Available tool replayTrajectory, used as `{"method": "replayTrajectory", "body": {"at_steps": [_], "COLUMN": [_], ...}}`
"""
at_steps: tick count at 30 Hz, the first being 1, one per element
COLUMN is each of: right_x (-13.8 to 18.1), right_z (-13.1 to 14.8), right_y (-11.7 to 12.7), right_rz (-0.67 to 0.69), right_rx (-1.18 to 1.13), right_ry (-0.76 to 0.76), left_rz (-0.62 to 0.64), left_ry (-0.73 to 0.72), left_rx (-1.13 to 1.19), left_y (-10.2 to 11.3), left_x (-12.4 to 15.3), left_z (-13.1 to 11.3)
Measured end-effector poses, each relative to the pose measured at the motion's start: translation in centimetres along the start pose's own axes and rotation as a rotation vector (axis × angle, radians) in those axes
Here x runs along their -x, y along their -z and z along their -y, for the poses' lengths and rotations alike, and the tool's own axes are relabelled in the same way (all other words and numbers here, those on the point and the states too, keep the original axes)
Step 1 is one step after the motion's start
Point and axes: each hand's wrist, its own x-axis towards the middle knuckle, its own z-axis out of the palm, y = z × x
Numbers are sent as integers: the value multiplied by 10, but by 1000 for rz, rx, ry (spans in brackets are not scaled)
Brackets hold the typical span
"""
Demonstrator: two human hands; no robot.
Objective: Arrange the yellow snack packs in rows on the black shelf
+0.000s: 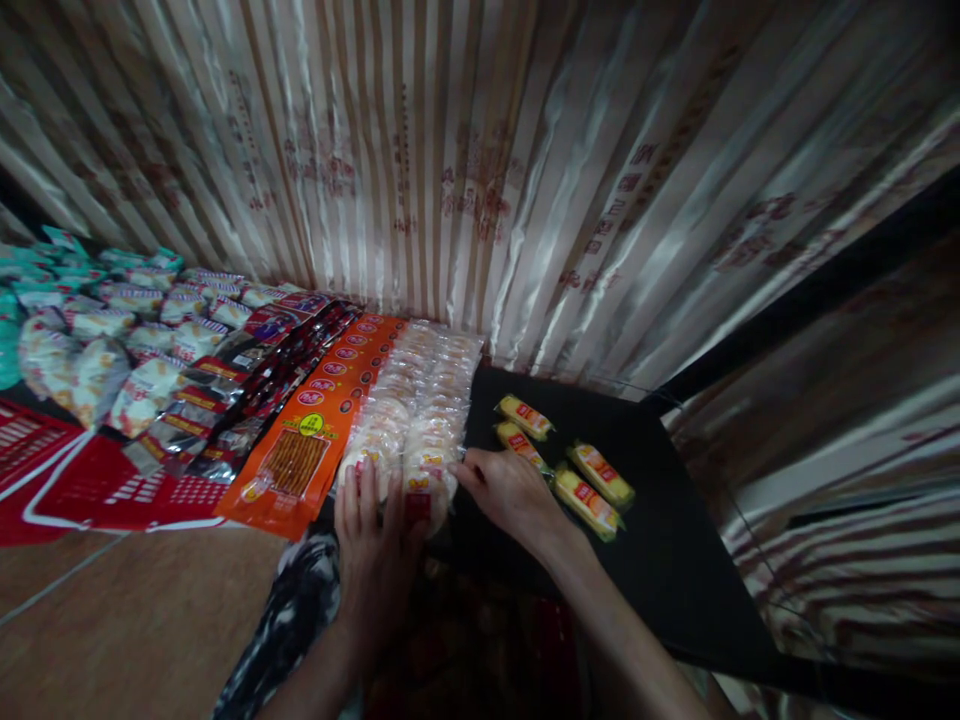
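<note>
Most likely a small snack shop or market stall. Shown by sealed goods fanned out in overlapping rows, sorted by kind: white-and-teal bags (pixel 112 340), dark red packets (pixel 262 375), orange packets (pixel 322 420) and clear-wrapped round cakes (pixel 420 400), plus a few yellow wrapped bars (pixel 592 480) on a black counter (pixel 675 570) just beside them. Backed along the whole display by a striped satin curtain (pixel 450 150) printed with red characters, with a red gridded base (pixel 75 480) under the left rows.

The left hand (pixel 375 545) lies flat on the near end of two rows of clear-wrapped round cakes (pixel 431 400); the right hand (pixel 510 490) touches their right edge, just beside four yellow packets (pixel 602 476) on the black table (pixel 675 570)
</note>
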Motion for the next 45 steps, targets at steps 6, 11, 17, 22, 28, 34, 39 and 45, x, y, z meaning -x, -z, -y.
{"method": "replayTrajectory", "body": {"at_steps": [6, 11, 17, 22, 28, 34, 39, 45], "right_x": [-8, -16, -17, -34, -129, -214, -230, -218], "right_z": [-8, -15, -15, -33, -87, -100, -94, -94], "right_y": [-8, -17, -22, -12, 1, 3, -5, -22], "right_rz": [-166, -332, -419, -562, -506, -237, -238, -235], "right_rx": [-126, -202, -392, -841, -1014, -1092, -1165, -1287], "right_ry": [-99, -110, -73, -171, -301, -374, -399, -322], "left_rz": [44, 107, 53, 22, 8, -53, -76, -76], "left_ry": [-32, -20, -30, -67, 24, 45, 43, 68], "left_rx": [21, 90, 71, 97, 202, 236, 203, 241], "left_y": [-2, 0, -9, -10, -15, -35, -41, -40], "left_x": [-17, -19, -14, -24, -30, -20, -17, -17], "left_z": [-1, 0, 0, -13, -19, -18, -19, -19]}}
